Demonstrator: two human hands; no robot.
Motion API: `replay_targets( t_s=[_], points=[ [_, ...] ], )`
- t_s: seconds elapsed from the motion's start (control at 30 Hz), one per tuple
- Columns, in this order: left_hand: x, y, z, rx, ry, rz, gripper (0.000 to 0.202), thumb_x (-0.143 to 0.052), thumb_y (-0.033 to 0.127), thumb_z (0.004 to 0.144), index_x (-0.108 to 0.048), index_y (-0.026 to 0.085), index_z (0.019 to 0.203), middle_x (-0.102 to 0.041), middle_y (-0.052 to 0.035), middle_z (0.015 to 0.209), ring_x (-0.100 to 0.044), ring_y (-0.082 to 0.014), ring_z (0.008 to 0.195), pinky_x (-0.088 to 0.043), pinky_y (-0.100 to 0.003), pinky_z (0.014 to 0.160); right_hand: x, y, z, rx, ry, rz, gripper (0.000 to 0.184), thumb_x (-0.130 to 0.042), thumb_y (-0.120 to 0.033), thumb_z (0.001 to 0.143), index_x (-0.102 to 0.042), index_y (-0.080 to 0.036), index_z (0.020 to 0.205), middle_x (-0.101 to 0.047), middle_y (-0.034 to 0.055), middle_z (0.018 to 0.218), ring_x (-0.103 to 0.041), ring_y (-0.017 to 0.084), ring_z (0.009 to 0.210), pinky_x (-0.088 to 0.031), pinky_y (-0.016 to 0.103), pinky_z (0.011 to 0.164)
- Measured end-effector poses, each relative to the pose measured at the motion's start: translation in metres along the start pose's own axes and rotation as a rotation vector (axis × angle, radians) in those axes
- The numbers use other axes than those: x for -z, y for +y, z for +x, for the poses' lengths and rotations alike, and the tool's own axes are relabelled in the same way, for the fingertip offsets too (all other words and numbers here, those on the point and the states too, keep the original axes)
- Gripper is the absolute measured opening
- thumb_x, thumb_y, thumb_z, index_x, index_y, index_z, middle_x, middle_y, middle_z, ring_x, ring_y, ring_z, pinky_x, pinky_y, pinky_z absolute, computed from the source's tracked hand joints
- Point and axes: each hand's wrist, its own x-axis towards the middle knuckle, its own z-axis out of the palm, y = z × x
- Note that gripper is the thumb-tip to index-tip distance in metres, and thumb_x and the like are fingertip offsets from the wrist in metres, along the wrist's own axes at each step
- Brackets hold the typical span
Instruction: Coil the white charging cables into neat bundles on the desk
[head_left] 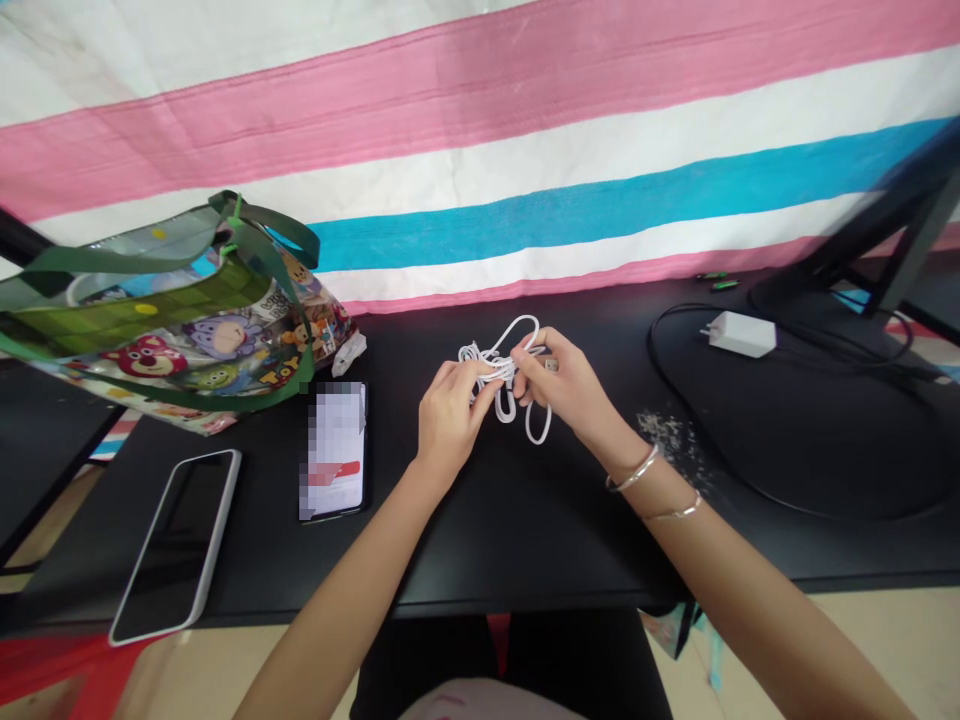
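Note:
A coiled white cable (508,372) is held between both hands above the black table (525,520). My left hand (448,415) pinches the bundle's left side with closed fingers. My right hand (568,388) grips the right side, fingers curled round the loops; a small plug end shows by its fingers. Loops of the cable stick out above and below the hands. Two bracelets sit on my right wrist.
A cartoon-print tote bag (180,320) stands at the left. Two phones lie near it: one with a lit screen (334,450), one dark in a pale case (178,545). A white charger (741,334) with a black cord and a monitor stand (885,240) sit at right.

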Motion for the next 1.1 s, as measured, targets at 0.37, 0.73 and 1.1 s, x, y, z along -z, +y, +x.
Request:
replay_targets(
  t_s=[0.37, 0.73, 1.1],
  points=[
    [0.0027, 0.0033, 0.0002, -0.008, 0.036, 0.075, 0.026, -0.049, 0.032, 0.093, -0.064, 0.018, 0.077, -0.069, -0.0001, 0.069, -0.063, -0.0110, 0.067, -0.045, -0.018, 0.059, 0.0049, 0.0030, -0.0005, -0.095, -0.185, 0.020, 0.043, -0.068, -0.057, 0.067, -0.046, -0.021, 0.074, -0.062, -0.0084, 0.053, -0.038, 0.002, 0.024, -0.050, 0.021, 0.038],
    [0.0022, 0.0027, -0.0010, 0.102, 0.010, 0.075, 0.017, -0.057, 0.034, 0.088, -0.062, 0.020, 0.096, -0.072, -0.0005, 0.087, -0.065, -0.0128, 0.082, -0.049, -0.019, 0.065, -0.0015, 0.0026, -0.0029, 0.009, -0.056, 0.006, 0.046, -0.068, -0.061, 0.063, -0.046, -0.021, 0.071, -0.053, -0.0080, 0.051, -0.050, 0.008, 0.032, -0.035, 0.018, 0.028],
    [0.0064, 0.0078, 0.0029, 0.272, -0.222, -0.016, 0.010, -0.051, 0.026, 0.089, -0.060, 0.022, 0.090, -0.067, 0.0002, 0.083, -0.060, -0.0143, 0.079, -0.046, -0.021, 0.063, -0.0001, 0.0043, -0.0041, 0.227, -0.020, -0.196, 0.025, -0.062, -0.042, 0.075, -0.048, -0.022, 0.077, -0.060, -0.0028, 0.067, -0.049, 0.008, 0.040, -0.038, 0.022, 0.037]
  ],
)
